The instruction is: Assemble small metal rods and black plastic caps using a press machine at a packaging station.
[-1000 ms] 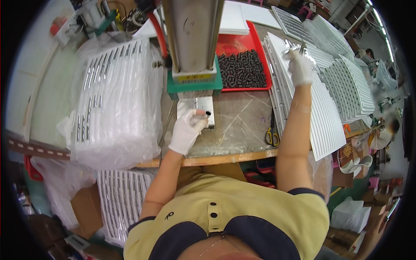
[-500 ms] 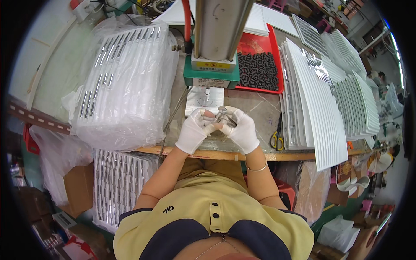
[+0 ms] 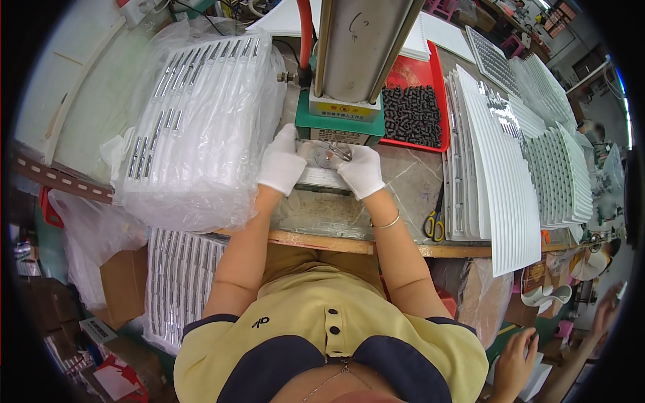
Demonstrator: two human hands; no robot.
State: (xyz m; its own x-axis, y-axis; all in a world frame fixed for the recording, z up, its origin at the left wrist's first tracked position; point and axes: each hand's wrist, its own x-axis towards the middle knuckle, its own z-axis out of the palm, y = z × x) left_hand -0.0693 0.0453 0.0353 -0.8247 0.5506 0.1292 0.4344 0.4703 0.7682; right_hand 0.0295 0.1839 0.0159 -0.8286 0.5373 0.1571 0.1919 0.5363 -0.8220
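Note:
Both my hands wear white gloves with bare fingertips and reach to the bench press (image 3: 346,111), a grey cylinder with a green head. My right hand (image 3: 361,172) is closed on a small shiny metal part (image 3: 340,152), held just under the press head. To the left of the metal base block (image 3: 322,177), my left hand (image 3: 282,164) stretches its fingers forward beside the press, thumb apart, with nothing visible in it. The press head partly hides the middle of the block.
A red tray (image 3: 440,94) of small black parts (image 3: 411,115) stands behind right. Plastic-wrapped trays of metal rods (image 3: 195,127) fill the left. White corrugated sheets (image 3: 500,181) stand at right, near yellow-handled scissors (image 3: 434,225). Another person's hand (image 3: 516,363) shows at lower right.
My hands were together in front of the press over the metal part; they have moved forward and apart. The right brought the part under the press head; the left went to its left side.

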